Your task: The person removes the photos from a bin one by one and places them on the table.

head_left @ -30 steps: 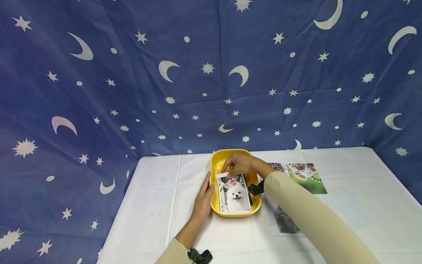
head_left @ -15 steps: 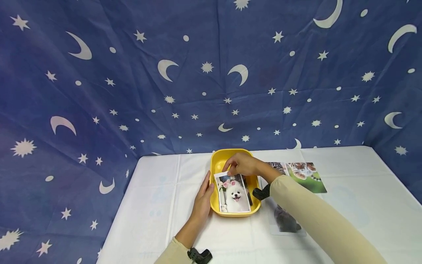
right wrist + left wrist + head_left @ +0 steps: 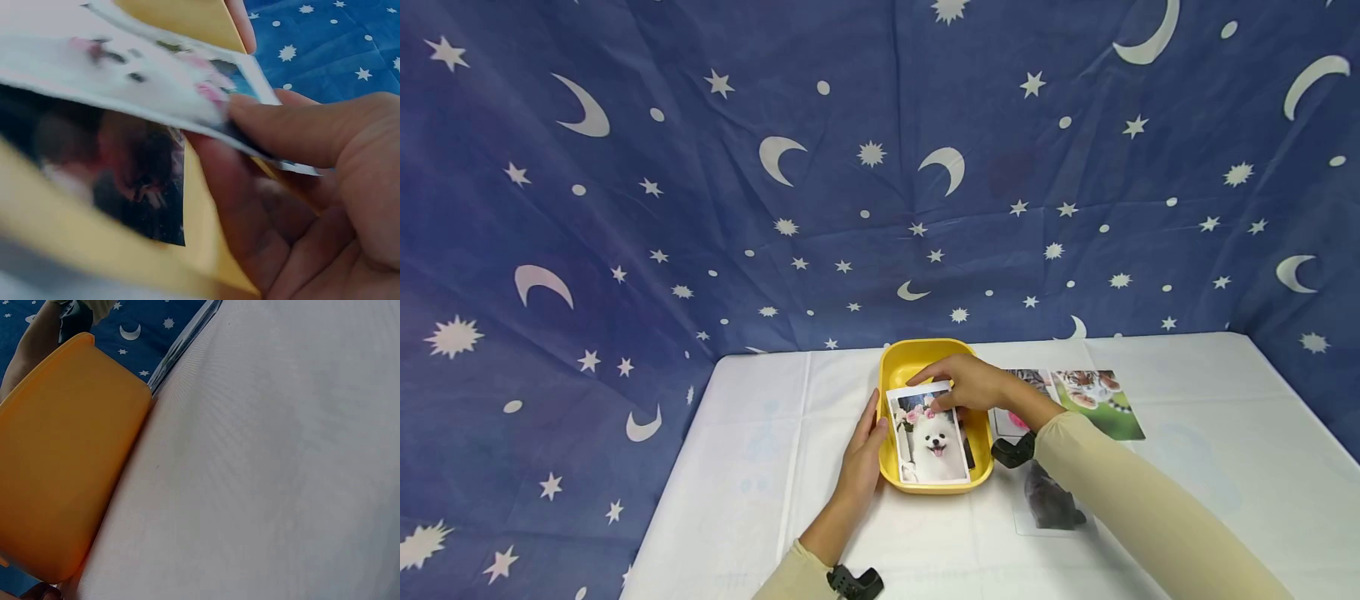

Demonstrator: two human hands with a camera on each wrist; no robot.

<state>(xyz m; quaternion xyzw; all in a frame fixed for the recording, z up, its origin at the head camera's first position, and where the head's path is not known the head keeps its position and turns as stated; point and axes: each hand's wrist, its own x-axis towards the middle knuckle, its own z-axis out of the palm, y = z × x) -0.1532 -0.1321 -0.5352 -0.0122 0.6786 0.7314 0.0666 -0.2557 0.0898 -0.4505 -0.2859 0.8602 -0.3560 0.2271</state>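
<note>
The fluffy white dog print (image 3: 936, 457) is tilted in the yellow tub (image 3: 919, 354), over a darker print (image 3: 140, 181); the right hand (image 3: 976, 385) pinches its far-right corner. I'd say that one print is being handled (in or out, I can't tell). The next move wants that grip kept, the tub steady: the left hand (image 3: 857, 462) lies along its side, thumb apart from straight fingers.

Head view is bright; dog photo (image 3: 134, 78) blurs at right wrist.
</note>
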